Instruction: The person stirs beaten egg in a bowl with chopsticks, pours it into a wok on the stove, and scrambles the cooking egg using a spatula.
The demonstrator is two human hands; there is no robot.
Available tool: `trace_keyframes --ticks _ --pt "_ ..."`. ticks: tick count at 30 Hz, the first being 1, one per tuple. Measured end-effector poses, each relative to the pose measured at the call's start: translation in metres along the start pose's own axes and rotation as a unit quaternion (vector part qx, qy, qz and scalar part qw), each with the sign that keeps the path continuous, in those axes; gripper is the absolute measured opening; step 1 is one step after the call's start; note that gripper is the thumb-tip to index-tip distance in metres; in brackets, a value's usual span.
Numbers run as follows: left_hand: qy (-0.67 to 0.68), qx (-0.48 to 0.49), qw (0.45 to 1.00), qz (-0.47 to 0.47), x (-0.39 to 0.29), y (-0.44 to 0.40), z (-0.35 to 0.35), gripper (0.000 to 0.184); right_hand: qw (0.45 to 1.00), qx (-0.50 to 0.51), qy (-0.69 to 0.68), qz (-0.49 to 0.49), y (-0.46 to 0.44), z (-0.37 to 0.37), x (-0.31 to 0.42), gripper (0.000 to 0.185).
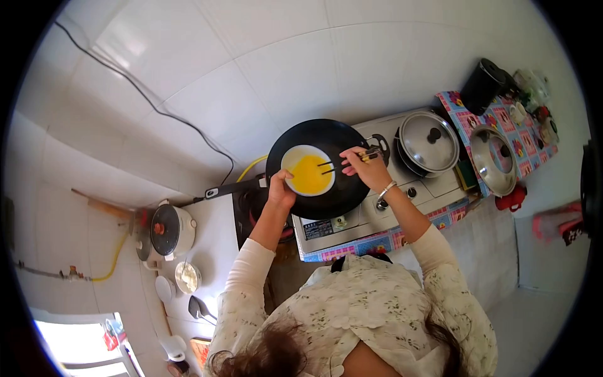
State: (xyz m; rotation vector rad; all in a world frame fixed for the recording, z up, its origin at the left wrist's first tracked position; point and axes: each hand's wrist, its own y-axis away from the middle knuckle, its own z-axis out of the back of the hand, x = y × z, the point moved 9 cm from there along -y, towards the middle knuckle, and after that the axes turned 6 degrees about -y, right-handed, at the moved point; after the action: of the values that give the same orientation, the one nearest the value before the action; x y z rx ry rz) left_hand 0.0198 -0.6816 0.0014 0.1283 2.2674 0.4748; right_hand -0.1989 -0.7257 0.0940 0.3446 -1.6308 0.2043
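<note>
A white bowl [291, 154] of yellow beaten egg [309, 174] is held over a large black wok [326, 210]. My left hand [281, 189] grips the bowl's left rim, thumb over the edge. Dark chopsticks [339, 166] are pinched in my right hand [364, 167], and their tips reach into the bowl at the egg. The wok rests on the gas stove [370, 220], its long handle pointing left.
A lidded pan [429, 143] stands on the stove's right side. Farther right are a glass lid [494, 160] and a black kettle [482, 86]. At left are a white cooker [182, 230], a small bowl [188, 277] and a spatula [196, 308].
</note>
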Motion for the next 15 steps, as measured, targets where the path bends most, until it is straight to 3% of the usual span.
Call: trace_keyframes --ticks 15 --pt "-0.009 -0.010 1.000 0.010 -0.002 -0.011 -0.001 0.054 1.000 -0.001 0.005 0.004 -0.015 0.003 -0.018 0.028"
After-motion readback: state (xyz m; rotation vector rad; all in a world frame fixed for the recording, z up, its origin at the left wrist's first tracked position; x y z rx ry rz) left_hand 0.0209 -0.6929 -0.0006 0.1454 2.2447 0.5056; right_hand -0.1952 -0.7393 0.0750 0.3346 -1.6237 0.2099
